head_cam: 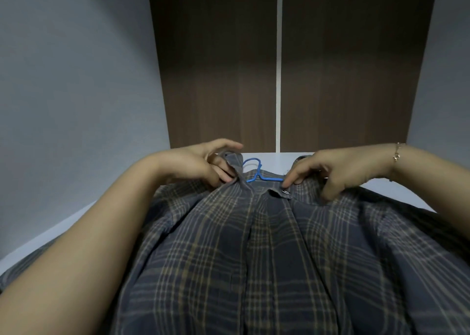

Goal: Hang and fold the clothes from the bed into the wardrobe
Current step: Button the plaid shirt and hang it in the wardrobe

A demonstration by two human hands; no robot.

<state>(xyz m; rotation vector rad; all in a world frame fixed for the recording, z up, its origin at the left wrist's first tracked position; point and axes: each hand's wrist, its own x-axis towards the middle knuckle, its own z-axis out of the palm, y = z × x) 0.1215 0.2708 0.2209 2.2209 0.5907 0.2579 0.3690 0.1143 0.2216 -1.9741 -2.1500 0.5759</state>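
A dark blue plaid shirt point(267, 253) lies spread over a white surface, collar pointing away from me. A blue hanger point(256, 173) sits inside the collar, its hook sticking out past the neck opening. My left hand point(203, 165) pinches the left collar flap between thumb and fingers. My right hand point(330, 171) grips the right side of the collar, index finger pointing down near the top button point(285, 191). The hanger's shoulders are hidden under the fabric.
The white surface point(269, 160) runs to a dark brown wood-grain panel point(279, 67) split by a white vertical strip. Grey-white walls stand at left and right. A thin bracelet is on my right wrist.
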